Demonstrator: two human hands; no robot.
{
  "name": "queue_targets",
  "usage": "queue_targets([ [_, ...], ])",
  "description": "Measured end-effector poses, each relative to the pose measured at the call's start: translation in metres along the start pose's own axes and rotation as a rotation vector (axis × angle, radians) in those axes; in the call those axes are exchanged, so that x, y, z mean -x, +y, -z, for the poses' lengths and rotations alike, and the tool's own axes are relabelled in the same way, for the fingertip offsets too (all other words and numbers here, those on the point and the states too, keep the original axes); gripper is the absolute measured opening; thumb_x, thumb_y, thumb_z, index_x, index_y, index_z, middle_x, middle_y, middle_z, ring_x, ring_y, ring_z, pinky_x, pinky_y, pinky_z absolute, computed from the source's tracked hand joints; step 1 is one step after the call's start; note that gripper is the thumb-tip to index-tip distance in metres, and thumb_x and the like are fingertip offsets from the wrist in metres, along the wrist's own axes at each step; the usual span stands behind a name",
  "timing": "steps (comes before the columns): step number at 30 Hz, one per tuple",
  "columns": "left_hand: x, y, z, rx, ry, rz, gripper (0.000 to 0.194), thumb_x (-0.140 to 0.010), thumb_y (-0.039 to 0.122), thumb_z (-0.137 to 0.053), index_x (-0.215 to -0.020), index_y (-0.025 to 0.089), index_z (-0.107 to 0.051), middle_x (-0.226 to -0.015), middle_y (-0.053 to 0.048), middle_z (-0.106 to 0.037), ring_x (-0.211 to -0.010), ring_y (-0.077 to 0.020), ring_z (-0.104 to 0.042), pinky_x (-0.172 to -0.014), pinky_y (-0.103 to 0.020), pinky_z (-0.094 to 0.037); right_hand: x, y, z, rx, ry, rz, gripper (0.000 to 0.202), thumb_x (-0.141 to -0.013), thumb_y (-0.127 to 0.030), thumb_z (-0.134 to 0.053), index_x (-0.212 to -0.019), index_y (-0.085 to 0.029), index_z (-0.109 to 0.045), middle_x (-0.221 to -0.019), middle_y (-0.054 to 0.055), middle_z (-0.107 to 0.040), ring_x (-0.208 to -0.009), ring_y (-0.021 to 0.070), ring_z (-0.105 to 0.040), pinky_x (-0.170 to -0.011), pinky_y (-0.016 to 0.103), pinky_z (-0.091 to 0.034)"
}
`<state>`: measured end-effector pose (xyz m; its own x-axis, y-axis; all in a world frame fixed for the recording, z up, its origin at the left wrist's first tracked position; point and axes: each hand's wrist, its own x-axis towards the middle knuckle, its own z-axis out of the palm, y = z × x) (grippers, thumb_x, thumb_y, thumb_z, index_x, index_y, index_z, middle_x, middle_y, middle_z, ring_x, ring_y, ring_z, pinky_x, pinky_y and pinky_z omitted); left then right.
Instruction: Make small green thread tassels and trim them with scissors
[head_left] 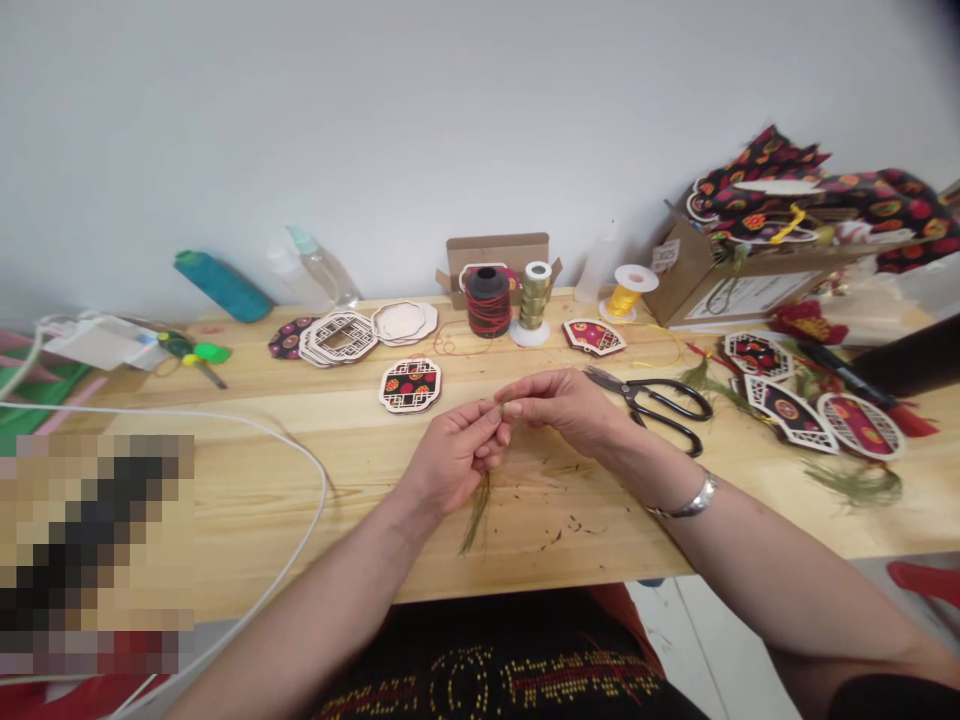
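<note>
My left hand is closed around a green thread tassel, whose loose strands hang down below the fingers. Right beside it, my right hand pinches at the tassel's top; the fingertips of both hands meet there and hide most of it. Black-handled scissors lie just beyond my right wrist, blades slightly apart. Behind my left hand rests a wooden lattice pendant with patterned fabric inside. Small dark thread scraps are scattered on the wooden table under my hands.
Spools of dark red cord, gold thread and yellow cord stand at the back. Finished-looking pendants with tassels lie right, near a full cardboard box. A white cable loops across the left. Lattice pieces are stacked behind.
</note>
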<state>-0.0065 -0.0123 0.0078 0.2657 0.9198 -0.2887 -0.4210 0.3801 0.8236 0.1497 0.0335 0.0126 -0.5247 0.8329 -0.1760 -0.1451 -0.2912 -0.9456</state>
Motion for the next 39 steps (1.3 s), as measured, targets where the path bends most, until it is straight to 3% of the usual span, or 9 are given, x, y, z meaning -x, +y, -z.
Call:
queue_targets([
  [8,0.002,0.001,-0.002,-0.089,-0.001,0.01,0.015,-0.077,0.027,-0.065,-0.076,0.012,-0.064,-0.062,0.002,-0.052,-0.045,-0.0013,-0.031,-0.042,-0.016,-0.021,0.003,-0.003,-0.004,0.128,0.033,0.091,0.017,-0.07,-0.029,-0.069,-0.066,-0.013,-0.065,-0.061,0.001,-0.066,-0.061,0.0107,-0.057,-0.067,0.027,-0.043],
  [14,0.003,-0.001,0.0,-0.316,0.027,-0.088,0.019,-0.08,0.033,-0.06,-0.078,0.014,-0.065,-0.062,0.001,-0.056,-0.048,-0.0049,-0.035,-0.046,-0.02,-0.025,0.003,-0.008,-0.001,0.214,0.161,0.155,0.021,-0.067,-0.033,-0.069,-0.062,-0.014,-0.061,-0.057,-0.003,-0.055,-0.055,0.0075,-0.043,-0.058,0.025,-0.035],
  [18,0.003,-0.001,0.001,-0.537,0.065,-0.227,0.02,-0.082,0.031,-0.057,-0.073,0.016,-0.066,-0.068,-0.001,-0.061,-0.067,-0.0113,-0.052,-0.065,-0.023,-0.038,0.002,-0.013,0.005,0.19,0.25,0.194,0.025,-0.066,-0.036,-0.07,-0.061,-0.015,-0.056,-0.055,-0.005,-0.047,-0.053,0.0068,-0.035,-0.053,0.024,-0.029],
  [21,0.003,0.002,-0.001,-0.619,0.066,-0.288,0.022,-0.083,0.028,-0.055,-0.068,0.017,-0.066,-0.071,-0.002,-0.063,-0.081,-0.0143,-0.056,-0.081,-0.026,-0.039,0.002,-0.018,0.011,0.169,0.309,0.228,0.026,-0.066,-0.037,-0.07,-0.062,-0.016,-0.055,-0.054,-0.005,-0.043,-0.052,0.0069,-0.033,-0.05,0.024,-0.025],
  [32,-0.001,-0.001,0.002,-0.683,0.132,-0.313,0.013,-0.077,0.022,-0.061,-0.073,0.018,-0.073,-0.083,-0.005,-0.066,-0.086,-0.0171,-0.057,-0.085,-0.029,-0.039,0.009,-0.038,0.024,0.142,0.466,0.396,0.028,-0.071,-0.037,-0.067,-0.061,-0.019,-0.048,-0.059,-0.002,-0.043,-0.053,0.0081,-0.035,-0.051,0.026,-0.029],
  [35,0.0,-0.002,0.002,-0.708,0.22,-0.354,0.011,-0.074,0.022,-0.065,-0.079,0.019,-0.074,-0.104,-0.008,-0.06,-0.096,-0.0185,-0.055,-0.088,-0.03,-0.04,0.011,-0.04,0.027,0.144,0.491,0.435,0.027,-0.072,-0.038,-0.066,-0.061,-0.02,-0.049,-0.059,-0.002,-0.042,-0.053,0.0087,-0.035,-0.052,0.026,-0.03],
  [37,0.002,-0.001,0.0,-0.689,0.332,-0.436,0.022,-0.071,0.022,-0.068,-0.093,0.022,-0.073,-0.12,-0.009,-0.051,-0.1,-0.0182,-0.054,-0.086,-0.029,-0.042,0.012,-0.04,0.028,0.161,0.515,0.447,0.027,-0.072,-0.039,-0.066,-0.061,-0.02,-0.05,-0.058,-0.002,-0.042,-0.053,0.0091,-0.036,-0.052,0.026,-0.03],
  [39,0.005,0.0,-0.001,-0.625,0.397,-0.52,0.029,-0.07,0.022,-0.07,-0.099,0.024,-0.071,-0.122,-0.008,-0.05,-0.096,-0.0168,-0.054,-0.081,-0.027,-0.044,0.011,-0.04,0.028,0.178,0.531,0.45,0.027,-0.072,-0.039,-0.066,-0.062,-0.02,-0.05,-0.058,-0.002,-0.042,-0.053,0.0091,-0.036,-0.051,0.026,-0.03],
])
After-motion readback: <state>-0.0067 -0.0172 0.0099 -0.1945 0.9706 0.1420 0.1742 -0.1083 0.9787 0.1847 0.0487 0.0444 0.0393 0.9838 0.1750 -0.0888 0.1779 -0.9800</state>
